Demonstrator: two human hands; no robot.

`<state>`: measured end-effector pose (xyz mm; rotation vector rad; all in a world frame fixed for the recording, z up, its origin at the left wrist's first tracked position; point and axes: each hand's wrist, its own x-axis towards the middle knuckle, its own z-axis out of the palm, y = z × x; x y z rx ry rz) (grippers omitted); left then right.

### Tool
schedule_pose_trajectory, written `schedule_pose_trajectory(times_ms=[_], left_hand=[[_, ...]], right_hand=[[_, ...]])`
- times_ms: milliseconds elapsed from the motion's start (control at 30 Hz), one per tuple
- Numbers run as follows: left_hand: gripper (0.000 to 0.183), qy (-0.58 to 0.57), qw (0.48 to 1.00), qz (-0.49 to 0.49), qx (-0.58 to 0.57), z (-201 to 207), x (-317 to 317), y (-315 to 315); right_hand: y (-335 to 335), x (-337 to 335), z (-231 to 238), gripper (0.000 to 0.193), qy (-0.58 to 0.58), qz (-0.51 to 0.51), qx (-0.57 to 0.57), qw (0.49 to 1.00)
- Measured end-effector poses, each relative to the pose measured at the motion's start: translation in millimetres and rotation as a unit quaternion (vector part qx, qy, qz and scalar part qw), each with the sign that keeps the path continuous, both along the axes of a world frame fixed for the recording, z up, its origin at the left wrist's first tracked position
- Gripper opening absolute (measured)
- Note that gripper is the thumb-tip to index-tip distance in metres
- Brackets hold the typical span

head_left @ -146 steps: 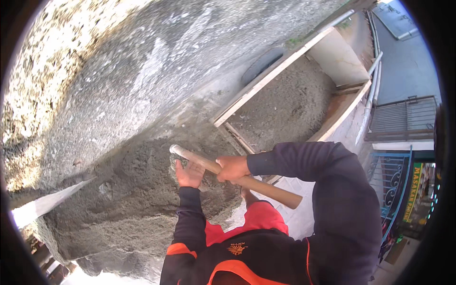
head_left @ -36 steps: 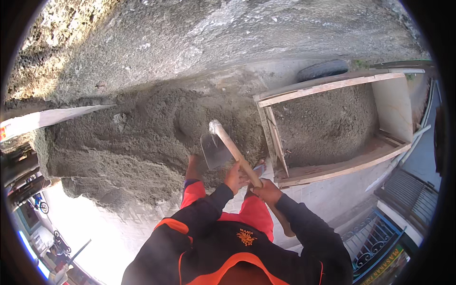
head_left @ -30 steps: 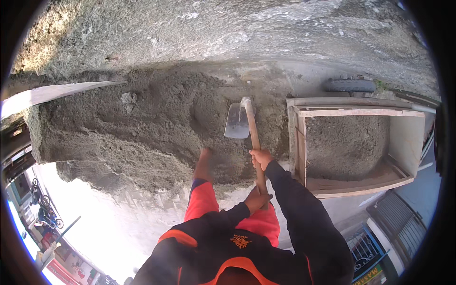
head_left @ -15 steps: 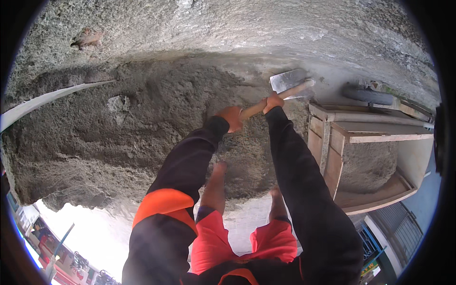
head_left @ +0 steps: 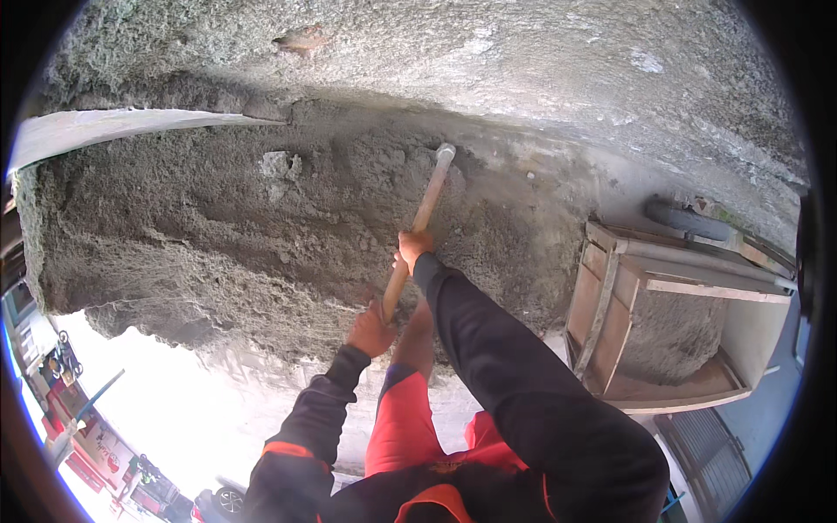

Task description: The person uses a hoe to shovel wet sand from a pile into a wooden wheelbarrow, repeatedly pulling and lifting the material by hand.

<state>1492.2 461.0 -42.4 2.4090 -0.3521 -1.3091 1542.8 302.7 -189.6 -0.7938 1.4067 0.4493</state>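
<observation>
A hoe [head_left: 427, 202] with a round wooden handle slants across the grey sandy mix [head_left: 227, 231] in front of me. My left hand [head_left: 371, 332] is closed round the handle's near end. Farther up the shaft, my right hand [head_left: 414, 247] wraps it too. The pale socket at the hoe's far end rests at the back of the heap; its blade is hidden in or behind the mix. A whitish lump [head_left: 277, 165] sits on the heap left of the hoe.
A rough plastered wall [head_left: 540, 70] runs along the far side. On the right stands a wooden box [head_left: 689, 397] with grey sand inside, and a dark pipe [head_left: 689, 220] lies behind it. A pale curved board [head_left: 131, 126] juts in at the left. Motorcycles and a car are at lower left.
The hoe has swung from the far right to the middle, and its blade has gone out of sight in the mix. Both hands moved nearer me, the left hand most.
</observation>
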Motion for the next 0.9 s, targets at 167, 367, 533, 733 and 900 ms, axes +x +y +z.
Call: schedule_pose_trajectory(times_ms=[167,367,533,733,900], left_hand=[[0.052,0.027,0.993,0.107,0.032,22.2,-59.9,-41.2],[0.063,0.163,0.934,0.284,-0.143,81.0,-66.8,-87.7],[0.092,0.422,0.771,0.453,-0.15,83.5,-108.2,-119.5],[0.088,0.485,0.65,0.547,-0.21,57.6,-142.9,-208.8],[0.081,0.468,0.584,0.63,-0.208,99.0,-198.1,-330.9]], right_hand=[[-16.5,-40.7,12.1,0.025,0.006,0.118,0.028,0.993],[-81.6,-75.0,60.3,0.016,-0.043,0.148,0.072,0.985],[-122.0,-163.7,126.4,0.012,-0.084,0.189,-0.016,0.978],[-203.6,-250.1,272.0,0.026,-0.056,0.407,-0.126,0.903],[-328.1,-375.0,399.7,0.034,-0.097,0.558,-0.045,0.823]])
